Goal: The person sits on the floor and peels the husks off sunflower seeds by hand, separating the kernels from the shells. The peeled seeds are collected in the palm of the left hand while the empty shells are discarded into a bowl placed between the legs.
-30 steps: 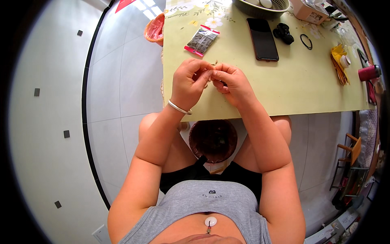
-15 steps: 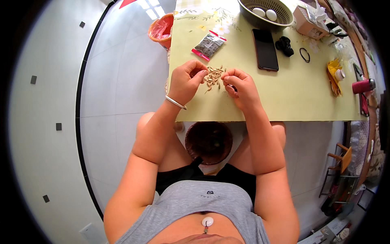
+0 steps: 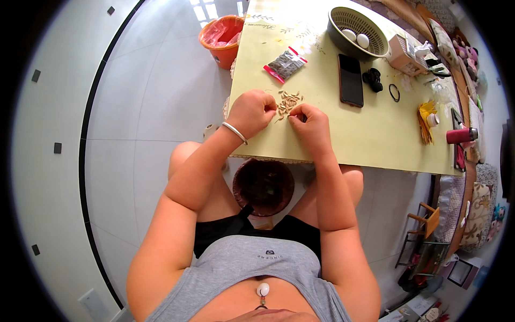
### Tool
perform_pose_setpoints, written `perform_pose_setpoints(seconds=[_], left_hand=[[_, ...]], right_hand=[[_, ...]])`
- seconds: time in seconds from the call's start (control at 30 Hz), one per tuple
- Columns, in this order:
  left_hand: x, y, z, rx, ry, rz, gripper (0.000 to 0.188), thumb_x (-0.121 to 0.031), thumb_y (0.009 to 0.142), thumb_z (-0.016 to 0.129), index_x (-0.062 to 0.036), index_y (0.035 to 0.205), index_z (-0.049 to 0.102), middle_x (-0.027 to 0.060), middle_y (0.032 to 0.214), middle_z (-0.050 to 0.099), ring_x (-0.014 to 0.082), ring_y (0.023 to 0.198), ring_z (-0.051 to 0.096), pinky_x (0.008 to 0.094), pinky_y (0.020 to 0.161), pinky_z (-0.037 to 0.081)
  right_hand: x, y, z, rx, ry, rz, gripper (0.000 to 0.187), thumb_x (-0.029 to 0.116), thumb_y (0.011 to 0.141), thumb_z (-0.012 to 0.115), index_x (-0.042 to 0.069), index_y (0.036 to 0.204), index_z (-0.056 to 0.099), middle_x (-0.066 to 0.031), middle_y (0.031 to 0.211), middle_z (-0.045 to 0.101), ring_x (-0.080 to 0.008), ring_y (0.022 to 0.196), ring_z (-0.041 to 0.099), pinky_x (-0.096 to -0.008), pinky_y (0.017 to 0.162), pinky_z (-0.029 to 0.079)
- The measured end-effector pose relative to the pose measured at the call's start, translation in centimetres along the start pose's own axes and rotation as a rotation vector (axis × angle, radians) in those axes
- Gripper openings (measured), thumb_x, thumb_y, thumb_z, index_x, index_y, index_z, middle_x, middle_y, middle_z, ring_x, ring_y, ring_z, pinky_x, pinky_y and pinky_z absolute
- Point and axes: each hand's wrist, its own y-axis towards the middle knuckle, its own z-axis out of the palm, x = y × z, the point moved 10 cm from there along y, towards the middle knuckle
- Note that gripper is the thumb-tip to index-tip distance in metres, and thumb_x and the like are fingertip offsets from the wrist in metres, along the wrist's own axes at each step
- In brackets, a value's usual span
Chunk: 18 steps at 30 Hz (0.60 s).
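A small pile of tan, elongated seed-like pieces [image 3: 289, 101] lies loosely spread on the pale yellow-green tablecloth [image 3: 375, 137]. At its left edge is my left hand [image 3: 251, 111], closed, with thumb and curled fingers together at the pile. My right hand [image 3: 313, 127] is closed in a pinch at the lower right edge of the pile, its fingertips low over the cloth. What either pinch holds is too small to make out. Just beyond the pile lies a clear packet with red ends [image 3: 287, 65], filled with dark grey contents.
A black phone [image 3: 351, 80], a black gadget [image 3: 372, 80] and a dark band [image 3: 394, 92] lie to the right. Behind them stands a colander [image 3: 338, 38] with two white eggs. An orange lined bin [image 3: 222, 53] is beyond the left edge; a dark red bucket [image 3: 263, 206] stands between my legs.
The whole view has shifted and turned slightly. My right hand has come lower and closer to the pile, and my left hand has turned with its back more upward.
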Motion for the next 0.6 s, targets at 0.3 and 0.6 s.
perform_pose_setpoints(seconds=[0.3,0.6], left_hand=[[-1.3,-1.1,1.8,0.039,0.192,0.005,0.008,-0.013,0.075,0.064,-0.0055,0.073,0.065,0.0118,0.078,0.061,0.0294,0.074,0.061,0.0394,0.068,0.051],[-0.8,-1.5,2.2,0.091,0.288,0.063,0.004,-0.011,0.075,0.061,-0.0073,0.073,0.063,0.0105,0.079,0.061,0.0306,0.075,0.061,0.0415,0.067,0.05]], right_hand=[[1.2,-0.2,0.8,-0.001,-0.194,-0.105,0.009,0.003,0.076,0.068,-0.002,0.083,0.064,-0.0155,0.076,0.063,-0.0267,0.069,0.061,-0.0351,0.065,0.049],[3.6,-3.8,1.1,0.361,0.205,0.117,0.008,0.006,0.076,0.069,0.0,0.082,0.066,-0.0022,0.068,0.061,-0.0081,0.064,0.054,-0.0259,0.06,0.046]])
